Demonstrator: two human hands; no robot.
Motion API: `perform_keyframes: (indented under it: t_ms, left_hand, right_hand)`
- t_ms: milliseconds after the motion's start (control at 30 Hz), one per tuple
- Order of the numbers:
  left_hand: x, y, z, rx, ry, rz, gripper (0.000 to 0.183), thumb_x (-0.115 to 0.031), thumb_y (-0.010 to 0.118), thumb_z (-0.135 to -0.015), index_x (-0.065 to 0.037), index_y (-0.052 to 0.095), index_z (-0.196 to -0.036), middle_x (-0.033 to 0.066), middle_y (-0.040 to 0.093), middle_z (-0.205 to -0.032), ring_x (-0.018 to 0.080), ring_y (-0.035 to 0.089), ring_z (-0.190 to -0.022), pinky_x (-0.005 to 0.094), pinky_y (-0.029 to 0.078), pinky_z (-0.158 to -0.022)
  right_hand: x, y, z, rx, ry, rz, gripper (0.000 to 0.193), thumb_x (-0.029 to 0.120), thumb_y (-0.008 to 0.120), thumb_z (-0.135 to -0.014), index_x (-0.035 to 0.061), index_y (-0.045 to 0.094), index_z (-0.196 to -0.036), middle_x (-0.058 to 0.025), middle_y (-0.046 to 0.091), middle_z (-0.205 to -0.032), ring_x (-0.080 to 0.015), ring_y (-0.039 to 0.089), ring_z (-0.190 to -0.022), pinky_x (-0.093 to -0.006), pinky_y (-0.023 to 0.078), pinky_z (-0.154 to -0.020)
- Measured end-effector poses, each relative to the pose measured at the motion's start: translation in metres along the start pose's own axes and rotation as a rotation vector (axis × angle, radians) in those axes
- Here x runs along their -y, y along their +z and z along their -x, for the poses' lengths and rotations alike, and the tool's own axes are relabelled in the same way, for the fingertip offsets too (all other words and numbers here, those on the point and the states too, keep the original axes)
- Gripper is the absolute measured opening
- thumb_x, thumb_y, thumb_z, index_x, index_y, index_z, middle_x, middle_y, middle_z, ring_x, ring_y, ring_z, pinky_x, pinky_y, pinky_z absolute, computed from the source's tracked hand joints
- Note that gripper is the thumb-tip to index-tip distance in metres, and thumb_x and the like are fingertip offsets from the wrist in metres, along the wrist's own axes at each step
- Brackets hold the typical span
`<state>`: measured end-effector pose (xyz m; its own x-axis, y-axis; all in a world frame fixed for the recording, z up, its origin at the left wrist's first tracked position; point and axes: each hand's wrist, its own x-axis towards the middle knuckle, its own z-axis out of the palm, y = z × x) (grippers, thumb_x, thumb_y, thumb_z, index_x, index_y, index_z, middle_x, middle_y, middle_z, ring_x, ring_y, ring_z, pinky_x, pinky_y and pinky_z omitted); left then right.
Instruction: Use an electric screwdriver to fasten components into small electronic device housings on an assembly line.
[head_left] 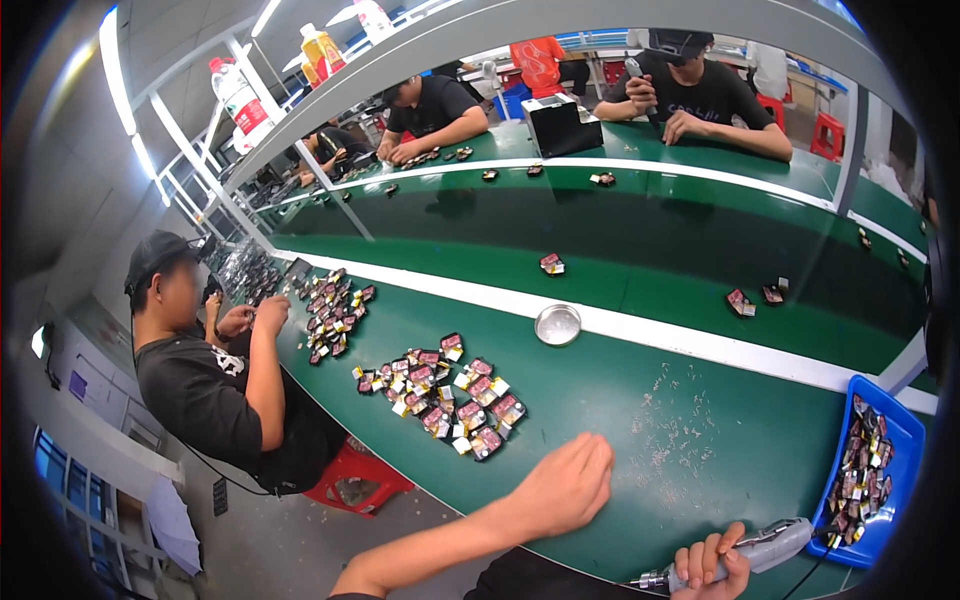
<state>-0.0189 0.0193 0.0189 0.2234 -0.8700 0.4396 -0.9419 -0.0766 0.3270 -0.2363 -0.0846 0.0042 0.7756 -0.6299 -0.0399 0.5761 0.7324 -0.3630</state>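
My left hand (568, 487) hovers over the near edge of the green bench, fingers curled together; whatever they hold, if anything, is hidden. Just right of it, many tiny metal pieces, like small screws (672, 430), lie scattered. My right hand (712, 562) grips a grey electric screwdriver (775, 545), its bit end pointing left and its cord trailing off to the right. Left of my left hand lies a loose heap of small black-and-pink electronic modules (440, 392) with white and yellow tabs.
At the right stands a blue bin (835, 480) holding more modules. A round metal dish (557, 325) sits by the white rail (690, 345). Beyond it, modules (552, 264) lie on the dark green belt. A co-worker (205, 360) sits at left beside another heap (335, 315); others work opposite.
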Motion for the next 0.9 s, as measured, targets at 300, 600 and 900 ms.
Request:
perform_keyframes:
  t_ms: [300, 600, 900]
  left_hand:
    - [-0.039, 0.001, 0.049, -0.075, -0.234, 0.602, 0.007, 0.003, 0.052, -0.086, 0.004, 0.046, -0.089, 0.0161, 0.050, -0.087, 0.0337, 0.052, -0.076, 0.0381, 0.044, -0.069]
    - [-0.065, 0.000, 0.067, -0.187, -0.499, 0.946, 0.004, 0.000, 0.062, -0.082, 0.002, 0.060, -0.083, 0.0118, 0.059, -0.079, 0.0243, 0.058, -0.070, 0.0308, 0.046, -0.065]
    - [-0.064, 0.004, 0.073, -0.143, -0.534, 1.089, 0.004, -0.001, 0.062, -0.083, 0.002, 0.059, -0.084, 0.0080, 0.059, -0.079, 0.0159, 0.056, -0.072, 0.0279, 0.045, -0.064]
  right_hand:
    - [-0.005, 0.037, -0.018, 0.003, -0.146, 0.024, 0.009, 0.011, 0.054, -0.082, 0.0052, 0.049, -0.088, 0.0002, 0.035, -0.059, -0.0107, 0.034, -0.050, -0.0273, 0.031, -0.056]
    - [-0.018, 0.054, -0.016, -0.042, -0.241, 0.063, 0.009, 0.010, 0.054, -0.081, 0.0045, 0.050, -0.087, 0.0013, 0.034, -0.057, -0.0097, 0.033, -0.050, -0.0261, 0.030, -0.056]
    - [-0.022, 0.056, -0.015, -0.074, -0.263, 0.063, 0.008, 0.009, 0.054, -0.082, 0.0043, 0.050, -0.086, 0.0019, 0.033, -0.056, -0.0088, 0.031, -0.049, -0.0247, 0.030, -0.054]
